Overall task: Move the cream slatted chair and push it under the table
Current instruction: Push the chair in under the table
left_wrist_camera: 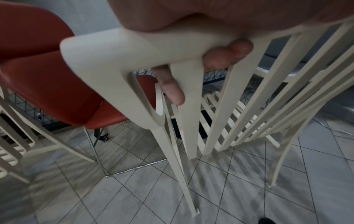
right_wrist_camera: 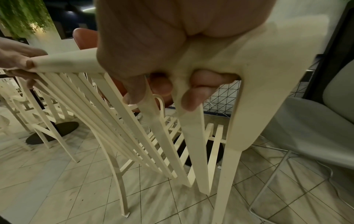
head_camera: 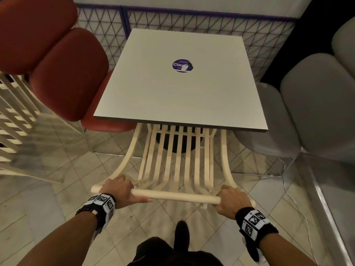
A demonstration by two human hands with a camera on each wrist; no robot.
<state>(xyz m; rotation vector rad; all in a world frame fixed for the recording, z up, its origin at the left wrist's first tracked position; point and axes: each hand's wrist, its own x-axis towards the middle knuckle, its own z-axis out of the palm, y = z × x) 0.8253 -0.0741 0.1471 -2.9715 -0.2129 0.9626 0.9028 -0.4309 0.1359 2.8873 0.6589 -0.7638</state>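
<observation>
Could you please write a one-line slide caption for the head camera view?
Both hands, left hand and right hand, grip the cream slatted chair by its top rail, its seat partly under the square table.

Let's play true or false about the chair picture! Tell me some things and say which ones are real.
1. Both hands hold the cream chair's top rail. True: the left hand and right hand each have a grip on it.
2. The table has a purple round sticker on it. True.
3. The chair beside the table on the left is green. False: the padded chair there is red.
4. The cream chair is lying flat on the floor. False: it stands on its legs, its seat partly under the table.
</observation>
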